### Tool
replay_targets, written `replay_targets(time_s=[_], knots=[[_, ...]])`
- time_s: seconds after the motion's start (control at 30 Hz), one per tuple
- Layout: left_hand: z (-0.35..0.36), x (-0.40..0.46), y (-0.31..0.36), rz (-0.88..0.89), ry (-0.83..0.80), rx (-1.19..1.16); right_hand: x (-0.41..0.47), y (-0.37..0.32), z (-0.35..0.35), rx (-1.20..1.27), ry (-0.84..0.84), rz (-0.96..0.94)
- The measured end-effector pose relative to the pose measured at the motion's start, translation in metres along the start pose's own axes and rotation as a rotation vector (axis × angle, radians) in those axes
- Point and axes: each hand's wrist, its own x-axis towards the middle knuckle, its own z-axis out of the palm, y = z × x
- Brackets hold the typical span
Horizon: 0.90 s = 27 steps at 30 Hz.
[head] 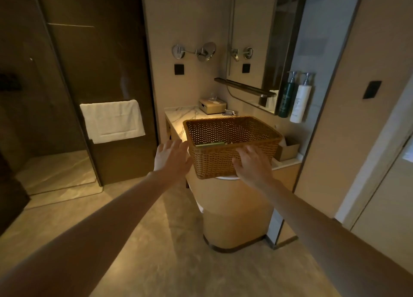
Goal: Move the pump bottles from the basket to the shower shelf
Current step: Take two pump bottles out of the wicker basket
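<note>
A brown woven basket (232,158) rests on top of the round vanity basin. Its near wall hides most of the inside; only a thin green edge (210,144) shows above the front rim. My left hand (171,157) is spread open just left of the basket's near corner. My right hand (252,162) lies flat with fingers apart against the basket's front wall. A dark green pump bottle (287,98) and a white pump bottle (300,100) hang on the wall at the right of the mirror.
The glass shower enclosure (67,84) stands at the left with a white towel (112,120) on its door bar. A marble counter (178,115) behind the basket holds a tissue box (212,105). A cardboard box (288,150) sits right of the basket.
</note>
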Motion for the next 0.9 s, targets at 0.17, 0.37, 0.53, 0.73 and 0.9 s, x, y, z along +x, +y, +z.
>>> replay_targets(time_s=[0.17, 0.37, 0.53, 0.73, 0.9], knots=[[0.033, 0.106, -0.040, 0.054, -0.015, -0.053, 0.095, 0.009, 0.038, -0.026, 0.008, 0.076], [0.099, 0.204, -0.051, 0.165, -0.078, -0.046, 0.169, 0.036, 0.093, -0.041, -0.048, 0.165], [0.151, 0.292, -0.057, 0.234, -0.068, -0.003, 0.248, 0.067, 0.128, -0.086, -0.076, 0.231], [0.199, 0.401, -0.046, 0.316, -0.137, -0.007, 0.336, 0.108, 0.163, -0.067, -0.076, 0.348], [0.251, 0.460, -0.032, 0.389, -0.204, -0.082, 0.379, 0.136, 0.189, -0.067, -0.158, 0.450]])
